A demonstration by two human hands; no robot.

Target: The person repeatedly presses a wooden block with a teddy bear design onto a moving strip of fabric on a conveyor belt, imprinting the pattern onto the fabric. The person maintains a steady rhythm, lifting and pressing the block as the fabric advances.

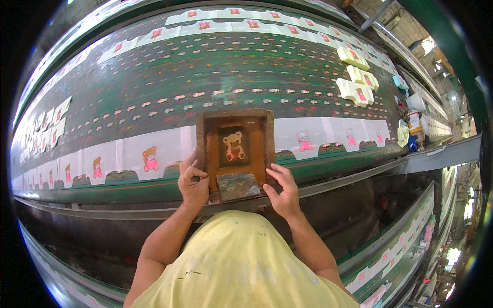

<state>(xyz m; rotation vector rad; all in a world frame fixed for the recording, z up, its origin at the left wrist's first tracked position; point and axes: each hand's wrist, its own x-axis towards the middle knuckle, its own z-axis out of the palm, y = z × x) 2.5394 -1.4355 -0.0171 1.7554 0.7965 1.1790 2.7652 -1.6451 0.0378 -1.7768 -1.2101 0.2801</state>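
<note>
A brown wooden screen-printing frame (235, 114) is at the near edge of a long table, in front of my body. A bear-shaped stencil (233, 146) shows in its mesh, and a dull grey, smeared panel (239, 186) covers its near end. My left hand (194, 186) grips the frame's left side, with thumb and fingers bent. On the right side my right hand (283, 191) holds the frame with thumb and fingers. White fabric pieces lie in a row along the near edge; left of the frame they carry brown-and-pink bears (150, 158), to the right mostly pink bears (304, 140).
The green, paint-marked table (226, 66) stretches far to both sides. Another row of printed pieces (204, 26) runs along its far side. Stacked pale-yellow pieces (355, 92) lie at the right, loose printed pieces (55, 134) at the left. A metal rail (328, 188) borders the near edge.
</note>
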